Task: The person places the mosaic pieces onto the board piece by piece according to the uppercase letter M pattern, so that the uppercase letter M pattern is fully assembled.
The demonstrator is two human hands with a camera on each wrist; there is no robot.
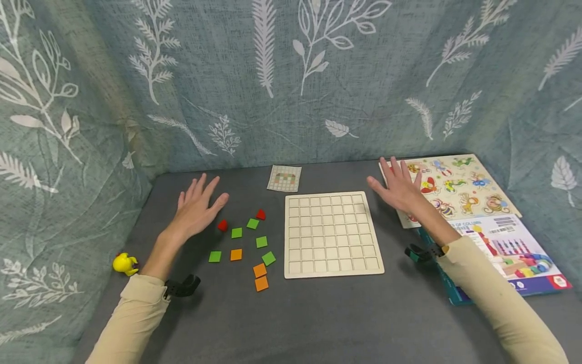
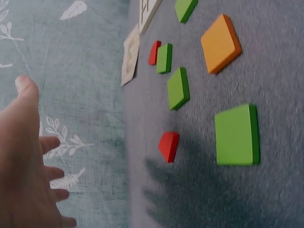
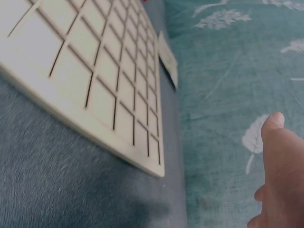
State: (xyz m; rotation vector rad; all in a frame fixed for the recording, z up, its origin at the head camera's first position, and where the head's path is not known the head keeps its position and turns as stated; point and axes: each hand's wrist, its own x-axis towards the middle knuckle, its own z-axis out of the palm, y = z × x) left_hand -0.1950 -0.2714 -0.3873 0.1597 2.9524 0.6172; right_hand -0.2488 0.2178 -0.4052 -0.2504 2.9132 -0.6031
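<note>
Sitting around the middle of the dark gray surface (image 1: 336,313), we've got a pale grid board (image 1: 334,235) lying flat, with a loose scatter of pieces just left of it: five green tiles (image 1: 237,232), three orange tiles (image 1: 236,254) and two small red pieces (image 1: 223,225). Two of the orange ones lie right by each other, near the board's left edge. The left hand (image 1: 193,210) is up over the surface left of the pieces, nearest one of the reds, its grip wide open with fingers spread, holding nothing. Same deal with the right hand (image 1: 402,189) past the board's far right corner: grip open, thumb out, nothing in it. From the head view it overlaps a bug picture board (image 1: 468,187), but I can't tell if they touch. Behind the grid there's a little pattern card (image 1: 284,178). Further out, a printed box (image 1: 523,253) sits by the right forearm, a yellow toy (image 1: 123,263) by the left one, and leafy blue-green fabric (image 1: 209,55) hangs behind everything.
</note>
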